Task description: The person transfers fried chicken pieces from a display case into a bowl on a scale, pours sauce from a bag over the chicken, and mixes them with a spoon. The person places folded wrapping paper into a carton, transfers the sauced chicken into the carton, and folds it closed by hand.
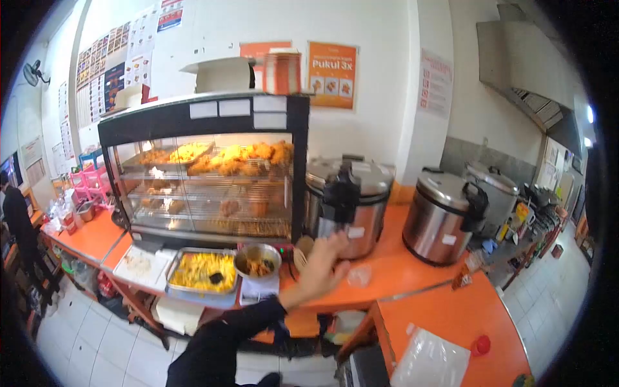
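Observation:
My left hand (319, 263), in a dark sleeve, reaches over the orange counter in front of a large steel rice cooker (364, 222). Its fingers look stretched and the thumb stands apart; nothing shows in them, though they are slightly blurred. I cannot tell whether the fingertips touch the cooker, whose black handle (342, 193) is just above them. Left of the hand are a steel bowl of food (257, 261) and a metal tray (173, 287) of yellow food pieces with a black utensil. A small clear plastic item (359, 276) lies right of the hand. My right hand is out of view.
A glass warming cabinet (300, 161) with fried food stands behind the tray. More rice cookers (435, 219) are at the right. A clear plastic bag (432, 361) and a red lid (481, 345) lie on the near orange table. Someone in dark clothes (19, 216) stands far left.

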`<action>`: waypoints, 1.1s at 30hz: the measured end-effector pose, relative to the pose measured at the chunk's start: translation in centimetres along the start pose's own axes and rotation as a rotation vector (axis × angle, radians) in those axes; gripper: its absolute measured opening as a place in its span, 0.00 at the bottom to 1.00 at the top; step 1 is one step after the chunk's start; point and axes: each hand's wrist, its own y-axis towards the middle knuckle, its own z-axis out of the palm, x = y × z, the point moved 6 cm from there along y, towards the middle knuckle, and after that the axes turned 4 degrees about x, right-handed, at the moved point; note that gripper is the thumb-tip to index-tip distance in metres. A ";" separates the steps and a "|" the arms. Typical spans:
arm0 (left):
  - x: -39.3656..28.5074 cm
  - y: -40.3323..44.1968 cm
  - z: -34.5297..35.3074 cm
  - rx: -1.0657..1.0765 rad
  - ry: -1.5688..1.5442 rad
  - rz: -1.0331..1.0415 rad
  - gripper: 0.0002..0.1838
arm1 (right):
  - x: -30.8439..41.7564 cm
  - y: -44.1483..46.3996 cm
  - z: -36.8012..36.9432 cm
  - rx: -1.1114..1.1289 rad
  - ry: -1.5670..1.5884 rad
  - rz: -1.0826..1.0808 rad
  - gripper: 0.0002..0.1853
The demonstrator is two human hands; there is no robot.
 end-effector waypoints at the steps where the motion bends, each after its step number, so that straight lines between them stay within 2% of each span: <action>1: 3.6 2.2 -3.8 -0.207 0.038 0.136 0.26 | 2.1 -0.2 1.7 0.003 0.047 0.014 0.16; 3: 8.5 8.3 -11.2 -0.356 0.156 0.149 0.27 | 5.7 -0.7 4.5 0.020 0.122 0.038 0.16; 4: 10.7 11.5 -14.4 -0.374 0.231 0.219 0.29 | 7.4 -0.9 5.8 0.034 0.156 0.050 0.15; 5: 11.1 14.6 -18.0 -0.432 0.206 0.220 0.27 | 9.0 -1.2 6.9 0.047 0.186 0.067 0.15; 6: 11.7 17.4 -21.0 -0.554 0.326 0.315 0.25 | 10.4 -1.5 7.8 0.066 0.214 0.095 0.15; 7: 13.4 20.7 -23.3 -0.569 0.346 0.284 0.25 | 11.5 -1.7 8.8 0.093 0.249 0.119 0.14; 8: 14.2 23.5 -25.3 -0.592 0.385 0.360 0.25 | 12.5 -2.1 9.6 0.118 0.286 0.145 0.14; 11: 16.7 30.7 -28.9 -0.596 0.422 0.317 0.26 | 15.6 -4.0 12.4 0.203 0.369 0.174 0.14; 15: 20.3 36.4 -30.8 -0.474 0.360 0.177 0.26 | 17.6 -6.7 15.1 0.228 0.383 0.074 0.13; 16: 21.1 37.3 -30.7 -0.426 0.341 0.141 0.26 | 18.0 -6.7 14.6 0.275 0.336 0.133 0.11; 19: 20.7 37.4 -31.1 -0.306 0.242 0.115 0.27 | 16.2 -7.1 13.8 0.177 0.343 0.178 0.09; 20: 19.8 37.1 -31.0 -0.297 0.367 0.143 0.21 | 15.1 -7.1 13.3 0.155 0.428 0.120 0.08; 23: 18.6 38.0 -29.9 -0.292 0.779 0.250 0.14 | 13.6 -6.9 11.5 0.089 0.355 0.202 0.08; 24: 18.0 38.0 -29.6 -0.344 0.835 0.359 0.12 | 13.4 -7.0 10.8 0.048 0.308 0.333 0.08; 26: 17.5 37.6 -28.9 -0.448 0.928 0.577 0.11 | 13.3 -7.0 9.7 0.048 0.155 0.242 0.08; 27: 17.6 38.0 -28.7 -0.402 1.010 0.554 0.10 | 12.9 -7.1 9.0 0.050 0.069 0.202 0.08; 28: 17.5 38.4 -28.8 -0.352 1.084 0.538 0.11 | 11.2 -7.7 8.9 0.062 0.105 0.242 0.10; 29: 17.8 39.3 -28.8 -0.219 1.156 0.372 0.13 | 8.9 -8.6 8.9 0.067 0.132 0.288 0.12; 30: 18.1 39.1 -29.1 -0.275 0.980 0.422 0.15 | 7.3 -9.9 8.1 0.062 0.149 0.339 0.14; 31: 18.9 39.9 -29.4 -0.213 0.832 0.368 0.19 | 10.8 -9.0 8.0 0.005 0.178 0.317 0.10; 32: 21.0 41.8 -29.5 -0.232 0.818 0.458 0.32 | 10.1 -9.4 7.5 0.026 0.177 0.347 0.10; 33: 21.1 42.5 -29.0 -0.224 0.788 0.446 0.32 | 10.0 -9.6 7.0 0.051 0.133 0.335 0.10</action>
